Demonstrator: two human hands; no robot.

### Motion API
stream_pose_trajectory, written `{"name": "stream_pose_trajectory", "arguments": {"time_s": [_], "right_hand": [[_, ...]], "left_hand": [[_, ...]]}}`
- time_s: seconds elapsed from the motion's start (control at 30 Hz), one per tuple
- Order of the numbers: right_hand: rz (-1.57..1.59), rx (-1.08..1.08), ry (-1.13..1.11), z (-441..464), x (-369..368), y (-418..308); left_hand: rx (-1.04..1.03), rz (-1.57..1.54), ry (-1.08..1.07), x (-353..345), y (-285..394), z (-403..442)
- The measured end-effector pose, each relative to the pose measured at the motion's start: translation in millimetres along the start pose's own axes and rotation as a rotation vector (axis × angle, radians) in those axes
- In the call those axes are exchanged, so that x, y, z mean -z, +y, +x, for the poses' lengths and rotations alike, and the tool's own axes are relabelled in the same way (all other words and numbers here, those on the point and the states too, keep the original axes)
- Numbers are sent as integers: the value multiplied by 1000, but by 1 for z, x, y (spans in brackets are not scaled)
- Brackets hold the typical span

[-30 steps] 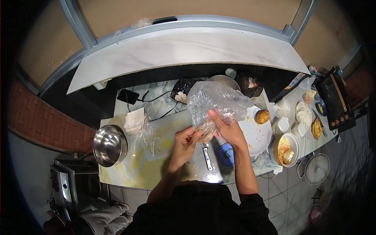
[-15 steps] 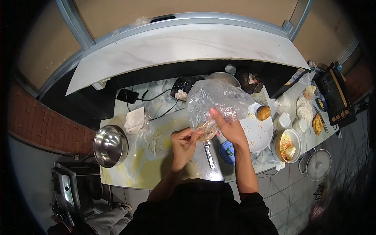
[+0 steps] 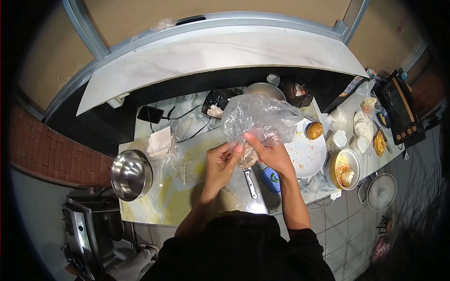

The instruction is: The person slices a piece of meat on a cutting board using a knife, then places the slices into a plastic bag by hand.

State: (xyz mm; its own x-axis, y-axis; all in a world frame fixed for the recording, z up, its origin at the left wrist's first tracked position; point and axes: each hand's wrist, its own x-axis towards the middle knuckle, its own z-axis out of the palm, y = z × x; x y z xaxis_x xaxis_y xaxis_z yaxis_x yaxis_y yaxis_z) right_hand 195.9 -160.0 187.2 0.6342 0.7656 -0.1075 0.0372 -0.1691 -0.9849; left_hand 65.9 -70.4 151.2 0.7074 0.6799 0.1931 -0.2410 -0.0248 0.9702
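Observation:
A clear plastic bag [image 3: 258, 112] is held up above the counter, with a pale brown, lumpy filling [image 3: 246, 160] in its lower end. My left hand [image 3: 221, 166] pinches the bag from the left, its thumb pressed near the bunched part. On the other side, my right hand [image 3: 274, 158] grips the plastic, thumb on top. What the filling is, I cannot make out. Below the bag, a knife [image 3: 251, 185] with a black handle lies on a cutting board [image 3: 234, 194]. Close to my right wrist is a blue container [image 3: 271, 180].
A white plate [image 3: 307, 161] carries scraps and a potato [image 3: 314, 130]. Further right stands a bowl of grated food [image 3: 347, 176]. A steel bowl [image 3: 131, 175] sits at the left edge, near white squares [image 3: 160, 142] and a phone [image 3: 150, 114]. Another person's leg [image 3: 133, 264] shows lower left.
My left hand has shifted slightly up, its thumb now higher on the bag and close to my right thumb. The filling hangs more visibly below the hands. The person at lower left has moved.

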Motion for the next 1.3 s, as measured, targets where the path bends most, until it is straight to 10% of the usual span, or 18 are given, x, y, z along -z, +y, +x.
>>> {"name": "stream_pose_trajectory", "arguments": {"time_s": [0.33, 1.3], "right_hand": [[-245, 375, 197, 4, -15, 17], [-105, 151, 57, -2, -2, -9]], "left_hand": [[4, 214, 54, 4, 5, 1], [-86, 187, 30, 4, 0, -2]]}}
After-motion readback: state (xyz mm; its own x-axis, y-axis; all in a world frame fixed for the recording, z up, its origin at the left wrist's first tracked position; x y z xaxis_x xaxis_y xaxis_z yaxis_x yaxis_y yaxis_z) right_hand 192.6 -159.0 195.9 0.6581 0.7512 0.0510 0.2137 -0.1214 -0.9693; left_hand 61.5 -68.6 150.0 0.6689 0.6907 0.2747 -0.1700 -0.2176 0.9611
